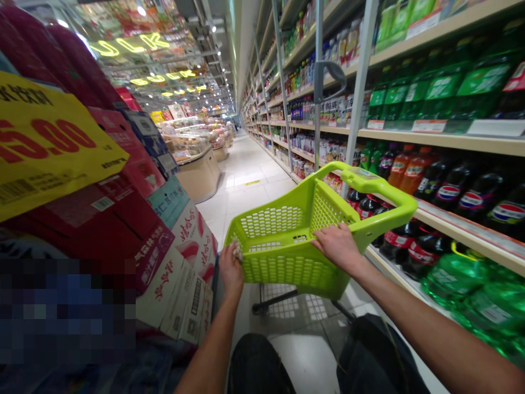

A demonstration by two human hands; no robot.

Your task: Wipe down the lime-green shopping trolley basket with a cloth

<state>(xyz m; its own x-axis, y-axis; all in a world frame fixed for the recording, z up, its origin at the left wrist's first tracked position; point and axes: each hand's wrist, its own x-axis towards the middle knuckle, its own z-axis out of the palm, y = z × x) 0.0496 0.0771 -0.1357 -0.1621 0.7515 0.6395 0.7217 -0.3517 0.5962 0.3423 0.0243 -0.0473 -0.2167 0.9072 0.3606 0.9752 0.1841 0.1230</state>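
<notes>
A lime-green shopping cart [287,266] stands crosswise in the aisle in front of my knees, its handle toward the shelves on the right. No goods show in its basket. My left hand [231,271] is closed on a crumpled, pale cloth [237,250] and presses it against the cart's left end, at the rim corner. My right hand [337,246] grips the near rim of the basket, close to the handle end. The fingertips of this hand curl over the edge to the inside.
Tall shelves [447,138] of bottled drinks line the right side. Stacked drink cartons [180,279] with a yellow price sign [49,139] rise close on my left. Rounded display bins [200,169] stand farther along the tiled aisle floor [262,189].
</notes>
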